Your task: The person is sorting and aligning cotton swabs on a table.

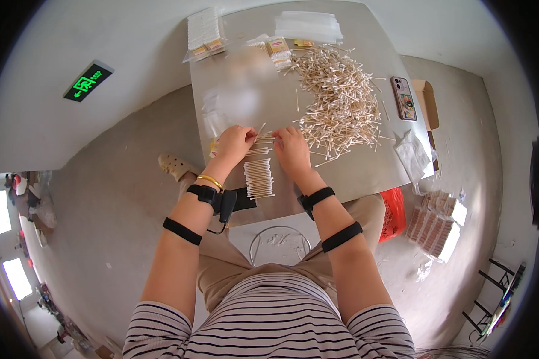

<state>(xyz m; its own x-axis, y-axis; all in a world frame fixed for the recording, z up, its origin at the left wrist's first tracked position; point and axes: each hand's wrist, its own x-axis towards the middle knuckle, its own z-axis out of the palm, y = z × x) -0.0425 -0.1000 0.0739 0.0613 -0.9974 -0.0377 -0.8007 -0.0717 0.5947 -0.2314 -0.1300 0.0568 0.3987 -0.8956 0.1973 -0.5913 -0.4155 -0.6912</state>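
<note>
Left hand and right hand, both curled, rest on the grey table and grip between them a small bundle of cotton swabs held level, the fingers closed on its two ends. Whether the bundle touches the tabletop cannot be told. Just below the hands, near the table's front edge, lies an aligned row of swabs, laid side by side. To the right of the right hand and up toward the far edge spreads a large loose heap of swabs, with single sticks scattered round its rim. At the far edge lie small filled packets, a stack of clear bags and, at the left corner, a wrapped block of packets. A phone lies face down by the right edge, with a crumpled clear bag below it. Each forearm bears black straps; the left wrist carries a gold bangle. A round clear container rests in the lap. On the floor at right lie bundled packs and a red bag.
</note>
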